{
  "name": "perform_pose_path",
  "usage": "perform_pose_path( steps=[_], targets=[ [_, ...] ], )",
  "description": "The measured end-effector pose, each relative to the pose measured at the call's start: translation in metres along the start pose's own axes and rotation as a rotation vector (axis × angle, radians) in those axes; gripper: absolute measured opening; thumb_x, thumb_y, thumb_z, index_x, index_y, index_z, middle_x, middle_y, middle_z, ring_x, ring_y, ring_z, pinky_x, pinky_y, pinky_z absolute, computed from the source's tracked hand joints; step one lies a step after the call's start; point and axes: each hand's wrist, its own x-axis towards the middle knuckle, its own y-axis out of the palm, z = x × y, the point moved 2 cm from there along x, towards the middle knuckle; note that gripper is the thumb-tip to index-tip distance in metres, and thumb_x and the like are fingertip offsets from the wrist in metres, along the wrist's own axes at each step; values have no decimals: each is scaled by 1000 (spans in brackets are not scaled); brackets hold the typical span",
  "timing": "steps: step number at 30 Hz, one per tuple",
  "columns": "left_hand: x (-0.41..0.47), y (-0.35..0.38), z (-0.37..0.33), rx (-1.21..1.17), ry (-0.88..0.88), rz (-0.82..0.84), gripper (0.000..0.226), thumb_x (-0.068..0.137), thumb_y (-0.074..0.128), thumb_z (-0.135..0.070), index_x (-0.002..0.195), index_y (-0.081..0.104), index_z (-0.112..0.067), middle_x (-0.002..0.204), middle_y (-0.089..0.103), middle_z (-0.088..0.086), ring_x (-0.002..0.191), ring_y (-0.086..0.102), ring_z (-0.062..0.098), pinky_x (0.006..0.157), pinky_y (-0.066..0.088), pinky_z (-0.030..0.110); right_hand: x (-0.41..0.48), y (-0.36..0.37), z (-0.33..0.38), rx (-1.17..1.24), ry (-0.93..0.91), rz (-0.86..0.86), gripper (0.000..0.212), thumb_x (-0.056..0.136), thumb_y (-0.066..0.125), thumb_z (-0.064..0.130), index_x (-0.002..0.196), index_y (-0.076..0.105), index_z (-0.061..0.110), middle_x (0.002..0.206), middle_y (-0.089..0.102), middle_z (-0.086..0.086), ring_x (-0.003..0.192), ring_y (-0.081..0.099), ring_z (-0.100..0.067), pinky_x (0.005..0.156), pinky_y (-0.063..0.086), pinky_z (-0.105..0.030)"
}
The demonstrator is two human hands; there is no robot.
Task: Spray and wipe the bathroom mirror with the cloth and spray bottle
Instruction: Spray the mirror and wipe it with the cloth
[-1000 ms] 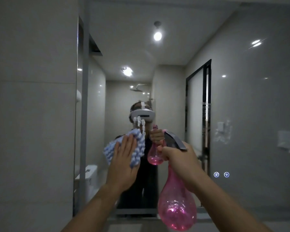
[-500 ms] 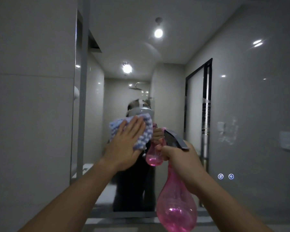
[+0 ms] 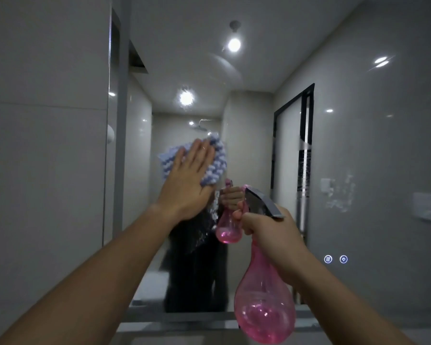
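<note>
The bathroom mirror [image 3: 358, 145] fills most of the view. My left hand [image 3: 187, 180] presses a blue and white knobbly cloth [image 3: 217, 163] flat against the glass, fingers straight. My right hand [image 3: 266, 230] grips the neck of a pink translucent spray bottle [image 3: 264, 312] with a grey trigger head, held close to the mirror, to the right of and below the cloth. A little pink liquid sits in the bottle's bulb. Fine droplets speckle the glass below the cloth.
The mirror's left edge [image 3: 107, 170] meets a grey tiled wall [image 3: 45, 170]. Two lit touch icons [image 3: 336, 259] glow low on the glass at right. Smudges [image 3: 341, 197] mark the mirror at right. A ledge [image 3: 184, 319] runs under the mirror.
My left hand has slid the cloth upward and slightly right across the glass. My right hand with the bottle has stayed almost in place.
</note>
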Motion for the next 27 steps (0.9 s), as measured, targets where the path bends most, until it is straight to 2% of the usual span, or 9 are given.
perform_pose_path(
  steps=[3,7,10,13,16,20,22,24,27],
  targets=[
    [-67,32,-21,78,273,148,71,84,26,-44,145,-3,-24,158,10,5,145,-4,18,117,-4,39,0,-1,-3,-5,2,-17,7,69,53,-3,67,59,1,61,55,-3,55,45,-7,45,34,-15],
    [-137,45,-4,256,545,278,68,80,40,-49,141,33,-21,148,33,-1,137,28,16,114,6,37,-2,2,-11,-60,30,8,9,70,51,-2,77,54,-7,74,53,-14,67,45,-18,58,38,-29],
    [-109,27,18,203,381,197,68,84,35,-40,146,16,-20,152,25,5,141,19,23,113,7,37,-3,2,-10,-42,47,22,9,70,50,-5,74,58,-2,72,53,-12,54,44,-10,43,36,-16],
    [-41,1,31,121,80,17,68,91,20,-44,142,-21,-27,155,-16,1,142,-19,14,116,-14,34,-3,-1,-7,-22,42,35,13,71,50,-4,80,60,-3,72,53,-12,43,42,-2,38,34,-12],
    [11,-13,22,35,-59,-85,67,91,20,-44,139,-24,-28,150,-25,-4,139,-23,10,115,-16,35,-1,-3,-7,-32,22,25,12,70,51,-3,79,56,-7,73,54,-12,49,43,-6,42,34,-15],
    [-28,21,-19,82,201,45,71,82,24,-39,143,-9,-24,159,1,3,142,-14,14,118,-11,36,1,-2,-7,3,-4,-3,11,69,52,-3,72,61,2,69,59,-5,60,47,-10,48,36,-19],
    [-89,44,-29,86,430,148,70,78,34,-42,144,26,-21,153,31,3,143,12,17,117,3,39,2,1,-8,12,-8,-5,12,69,53,-3,66,61,5,64,59,-2,55,46,-8,47,35,-18],
    [-142,54,-22,168,628,302,61,75,40,-45,132,50,-27,142,49,-6,137,34,11,113,10,40,2,4,-12,-20,2,-13,12,70,53,-2,80,59,-6,70,57,-7,61,43,-13,50,33,-22],
    [-158,55,6,112,610,450,65,82,30,-39,145,12,-35,154,14,-12,144,6,7,119,10,47,1,6,-16,-54,-2,18,18,71,52,-3,87,54,-11,76,53,-13,65,42,-15,55,34,-27]
  ],
)
